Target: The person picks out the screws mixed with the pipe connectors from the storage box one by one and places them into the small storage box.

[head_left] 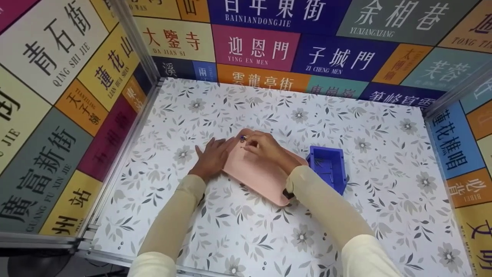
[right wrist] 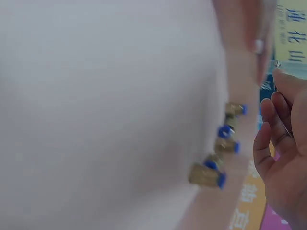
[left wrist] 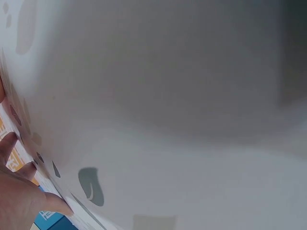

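A pink tray [head_left: 250, 169] lies slanted on the table. My left hand [head_left: 215, 156] rests at its left edge, fingers extended; the left wrist view shows the fingers spread against the patterned surface. Over the tray's far left part is my right hand [head_left: 265, 148], thumb and fingertips pinched together. In the right wrist view a tiny shiny piece [right wrist: 277, 63] shows at those fingertips, too small to identify. Several brass push-in fittings [right wrist: 206, 176] with blue collars stand in a row on the tray, close to the right hand. The hand covers part of them in the head view.
A blue plastic bin [head_left: 326, 154] stands right of the tray, beside the right forearm, with a few thin items inside. A black object [head_left: 287, 193] at the tray's near right end is partly behind the sleeve. Printed panels [head_left: 253, 46] wall the flowered tabletop [head_left: 184, 231].
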`<state>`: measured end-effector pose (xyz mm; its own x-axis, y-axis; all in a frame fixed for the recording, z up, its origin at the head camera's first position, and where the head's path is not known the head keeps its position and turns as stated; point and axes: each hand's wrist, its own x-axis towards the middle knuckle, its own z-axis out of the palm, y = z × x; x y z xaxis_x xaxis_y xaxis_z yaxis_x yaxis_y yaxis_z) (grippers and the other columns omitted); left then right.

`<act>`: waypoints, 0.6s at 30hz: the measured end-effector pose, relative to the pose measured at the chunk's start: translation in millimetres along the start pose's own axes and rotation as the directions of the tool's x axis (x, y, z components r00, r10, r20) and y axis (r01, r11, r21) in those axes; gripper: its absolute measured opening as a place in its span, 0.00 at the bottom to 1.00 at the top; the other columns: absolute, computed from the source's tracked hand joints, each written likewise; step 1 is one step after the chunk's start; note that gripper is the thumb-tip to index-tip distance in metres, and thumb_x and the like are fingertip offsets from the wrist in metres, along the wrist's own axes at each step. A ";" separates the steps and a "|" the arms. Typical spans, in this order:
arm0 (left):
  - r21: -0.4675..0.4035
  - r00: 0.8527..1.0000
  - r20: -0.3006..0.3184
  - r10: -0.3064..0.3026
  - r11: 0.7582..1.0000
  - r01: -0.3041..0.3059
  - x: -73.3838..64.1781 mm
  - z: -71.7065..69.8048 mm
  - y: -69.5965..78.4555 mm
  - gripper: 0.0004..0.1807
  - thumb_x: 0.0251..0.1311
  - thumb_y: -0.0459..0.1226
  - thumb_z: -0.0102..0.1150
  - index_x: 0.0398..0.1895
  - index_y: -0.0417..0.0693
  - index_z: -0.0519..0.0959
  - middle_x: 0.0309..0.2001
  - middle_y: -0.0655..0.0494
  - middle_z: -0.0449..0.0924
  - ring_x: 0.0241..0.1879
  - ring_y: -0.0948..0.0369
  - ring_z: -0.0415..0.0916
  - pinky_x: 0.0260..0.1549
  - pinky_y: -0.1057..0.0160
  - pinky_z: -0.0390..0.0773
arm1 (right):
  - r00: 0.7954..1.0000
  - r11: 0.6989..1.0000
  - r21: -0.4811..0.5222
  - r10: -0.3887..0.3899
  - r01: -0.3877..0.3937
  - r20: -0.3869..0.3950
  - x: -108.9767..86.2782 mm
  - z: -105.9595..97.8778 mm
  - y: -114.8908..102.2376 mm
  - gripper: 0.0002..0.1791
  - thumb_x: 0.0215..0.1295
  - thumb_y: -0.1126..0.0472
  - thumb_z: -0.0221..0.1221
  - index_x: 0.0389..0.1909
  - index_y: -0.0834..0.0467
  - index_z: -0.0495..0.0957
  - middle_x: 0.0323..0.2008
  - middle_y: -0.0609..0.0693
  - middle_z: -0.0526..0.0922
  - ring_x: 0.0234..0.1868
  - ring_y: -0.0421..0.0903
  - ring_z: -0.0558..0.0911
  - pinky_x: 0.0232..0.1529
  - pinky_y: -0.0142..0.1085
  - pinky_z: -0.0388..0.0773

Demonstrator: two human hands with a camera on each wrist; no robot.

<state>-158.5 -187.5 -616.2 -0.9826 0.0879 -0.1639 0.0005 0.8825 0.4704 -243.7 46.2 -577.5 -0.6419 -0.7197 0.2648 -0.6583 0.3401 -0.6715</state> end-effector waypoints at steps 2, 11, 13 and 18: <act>-0.008 1.000 0.001 -0.008 1.000 0.008 0.0 0.2 -0.3 0.26 0.80 0.57 0.22 0.78 0.91 0.45 0.79 0.59 0.57 0.82 0.44 0.41 0.65 0.17 0.30 | 0.999 0.999 0.032 0.028 -0.027 -0.034 -5.6 -10.7 0.4 0.05 0.67 0.62 0.68 0.34 0.60 0.87 0.34 0.54 0.83 0.34 0.46 0.82 0.35 0.34 0.80; -0.024 1.000 0.011 -0.018 1.000 0.018 -1.4 -0.7 1.7 0.27 0.80 0.55 0.22 0.79 0.89 0.45 0.80 0.58 0.56 0.82 0.44 0.40 0.65 0.18 0.28 | 0.983 0.995 0.018 0.103 -0.102 -0.149 -42.6 -66.3 10.3 0.05 0.67 0.61 0.68 0.33 0.58 0.87 0.32 0.51 0.81 0.32 0.41 0.80 0.32 0.30 0.77; -0.024 1.000 0.007 -0.020 1.000 0.020 -1.3 -0.8 1.7 0.27 0.80 0.55 0.22 0.79 0.89 0.45 0.80 0.58 0.56 0.82 0.44 0.40 0.66 0.18 0.28 | 0.978 0.993 0.002 0.116 -0.117 -0.171 -52.4 -78.9 13.7 0.06 0.67 0.59 0.68 0.33 0.57 0.87 0.32 0.50 0.81 0.32 0.40 0.80 0.31 0.29 0.76; -0.022 1.000 -0.005 -0.019 1.000 0.019 -1.1 -0.1 0.9 0.27 0.80 0.53 0.23 0.79 0.89 0.46 0.80 0.59 0.56 0.82 0.44 0.40 0.66 0.18 0.28 | 0.959 0.984 -0.008 0.173 -0.179 -0.226 -80.6 -107.9 20.4 0.07 0.69 0.55 0.67 0.34 0.54 0.87 0.34 0.47 0.82 0.32 0.38 0.79 0.30 0.27 0.75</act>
<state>-157.5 -186.8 -615.5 -0.9832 0.0690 -0.1687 -0.0220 0.8738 0.4859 -247.8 176.5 -537.9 -0.8179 -0.4946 0.2940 -0.5358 0.4685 -0.7024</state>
